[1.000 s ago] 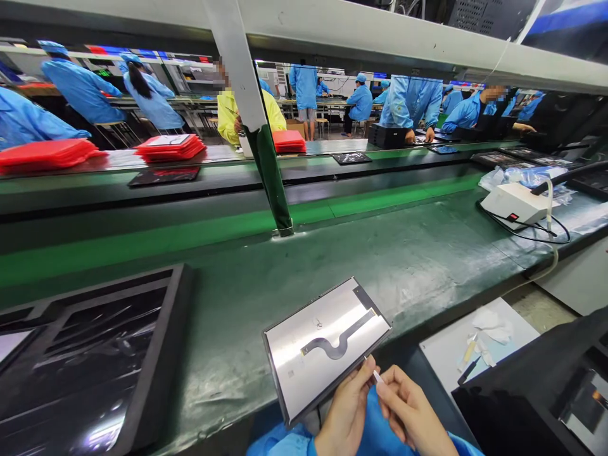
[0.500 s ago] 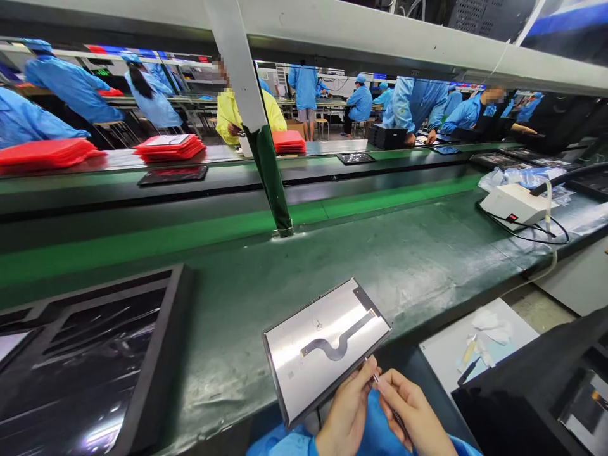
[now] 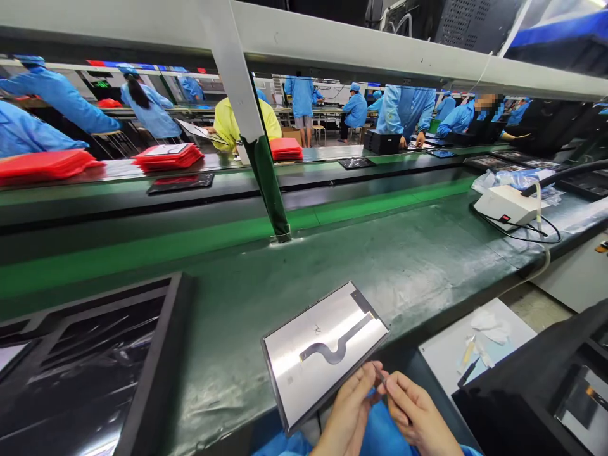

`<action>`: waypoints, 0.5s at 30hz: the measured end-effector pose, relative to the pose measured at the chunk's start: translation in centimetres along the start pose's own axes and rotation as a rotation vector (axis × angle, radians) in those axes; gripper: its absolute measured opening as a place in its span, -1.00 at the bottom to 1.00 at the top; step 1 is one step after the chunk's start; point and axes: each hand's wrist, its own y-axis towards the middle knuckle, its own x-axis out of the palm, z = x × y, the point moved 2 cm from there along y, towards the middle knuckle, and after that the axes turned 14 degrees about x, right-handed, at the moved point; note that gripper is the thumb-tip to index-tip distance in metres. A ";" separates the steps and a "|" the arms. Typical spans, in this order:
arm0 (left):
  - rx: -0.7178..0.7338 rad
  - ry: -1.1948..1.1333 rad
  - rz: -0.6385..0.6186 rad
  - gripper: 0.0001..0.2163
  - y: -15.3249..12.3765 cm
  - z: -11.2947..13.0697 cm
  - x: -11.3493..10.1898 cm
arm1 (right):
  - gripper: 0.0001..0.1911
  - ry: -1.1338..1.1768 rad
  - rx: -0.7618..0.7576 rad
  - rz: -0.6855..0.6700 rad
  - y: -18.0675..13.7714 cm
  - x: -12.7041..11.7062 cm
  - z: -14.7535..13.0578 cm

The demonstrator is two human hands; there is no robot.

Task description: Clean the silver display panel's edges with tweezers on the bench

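Observation:
A display panel (image 3: 304, 380) with a silvery back lies tilted at the bench's front edge, overhanging it. A dark, curved flex cable (image 3: 332, 353) runs across its back. My left hand (image 3: 350, 402) is beside the panel's lower right edge, thumb and fingers pinched together. Whether it also touches the panel is hard to see. My right hand (image 3: 415, 408) is closed on a slim, tweezers-like tool (image 3: 380, 373), which slants up to the left fingertips. What the left fingertips pinch is too small to make out.
A black foam tray (image 3: 178, 316) with film-covered panels lies left. A post (image 3: 268, 183) stands on the green bench (image 3: 228, 304). Right are a white device (image 3: 506, 206) with a hose, a white board (image 3: 513, 316) and a black box (image 3: 508, 405). Co-workers stand and sit beyond the conveyor.
My hands have shifted slightly right, and the tool between them has turned, its tip less bright. The panel keeps its place. Across the line, a co-worker in yellow now holds up a flat sheet.

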 end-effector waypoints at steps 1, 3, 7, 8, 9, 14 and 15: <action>0.006 0.030 -0.059 -0.47 -0.2 0.0 0.0 | -0.35 -0.046 -0.046 0.018 -0.2 -0.6 -0.1; 0.058 0.154 -0.155 -0.50 -0.7 0.0 -0.1 | -0.37 -0.192 -0.140 0.036 -1.0 -1.6 -0.5; 0.148 0.428 -0.211 -0.55 -1.3 0.1 -0.4 | -0.46 -0.342 -0.139 0.029 -3.2 -3.7 -1.3; 0.139 0.445 -0.209 -0.55 -1.3 0.1 -0.5 | -0.48 -0.326 -0.135 0.041 -3.7 -4.1 -1.5; 0.128 0.445 -0.206 -0.54 -1.3 0.0 -0.5 | -0.50 -0.294 -0.137 0.062 -4.2 -4.6 -1.6; 0.148 0.416 -0.226 -0.50 -1.2 0.1 0.3 | -0.51 -0.065 -0.250 0.215 -4.1 -5.4 -1.9; 0.156 0.417 -0.233 -0.49 -1.1 0.1 0.6 | -0.49 -0.034 -0.297 0.223 -3.6 -5.0 -1.9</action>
